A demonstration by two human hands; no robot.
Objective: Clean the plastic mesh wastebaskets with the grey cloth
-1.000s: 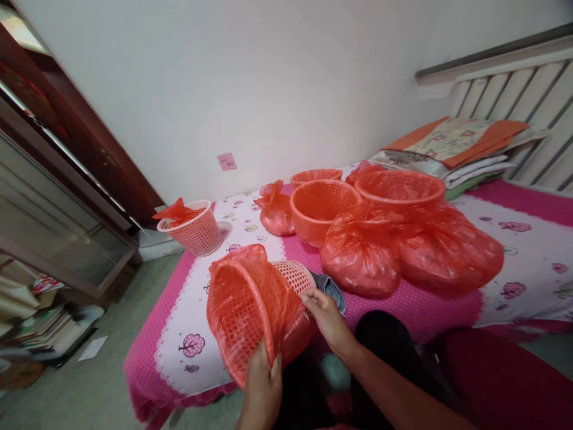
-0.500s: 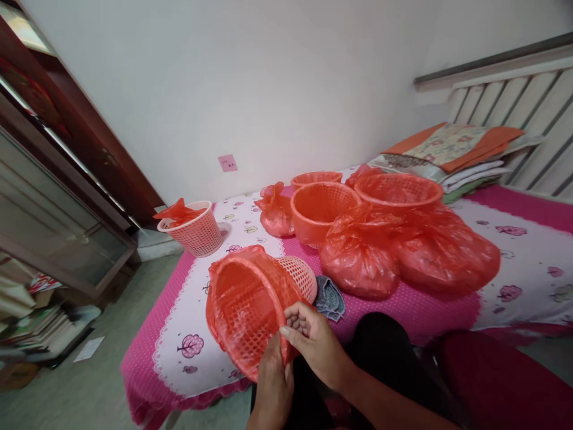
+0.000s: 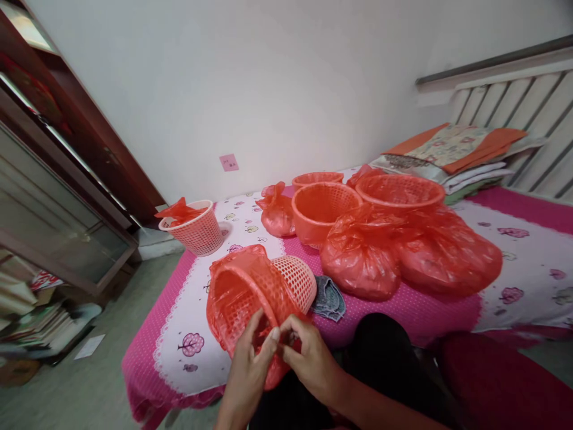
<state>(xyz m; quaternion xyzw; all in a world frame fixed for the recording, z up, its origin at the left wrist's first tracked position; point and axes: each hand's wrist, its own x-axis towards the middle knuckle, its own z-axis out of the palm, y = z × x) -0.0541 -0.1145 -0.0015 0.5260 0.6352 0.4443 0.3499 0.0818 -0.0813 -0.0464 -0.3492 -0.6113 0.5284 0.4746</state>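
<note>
A: How many baskets are on the bed point(image 3: 206, 370)?

B: Five. One is the tipped basket point(image 3: 298, 278), on its side at the near edge, toward the left corner, with a red liner bag point(image 3: 244, 257) folded over its rim.

A: And the hands?

B: Two. The left hand point(image 3: 250, 361) and right hand point(image 3: 311, 358) meet at the near side of that rim, thumbs close together. The fingers of each are narrow, pinching the liner's plastic.

A: Where are the other four baskets?

B: One pale pink basket point(image 3: 199, 234) stands at the far left corner, a piece of red plastic point(image 3: 181, 210) poking out of it. Three lined baskets point(image 3: 308, 230) stand upright toward the far edge.

A: Any full bags?

B: Three bulging red bags point(image 3: 360, 266) that I can make out: a small one left of the lined baskets, two bigger ones nearer the near edge. One folded grey cloth point(image 3: 329, 297) lies beside the tipped basket's base.
</note>
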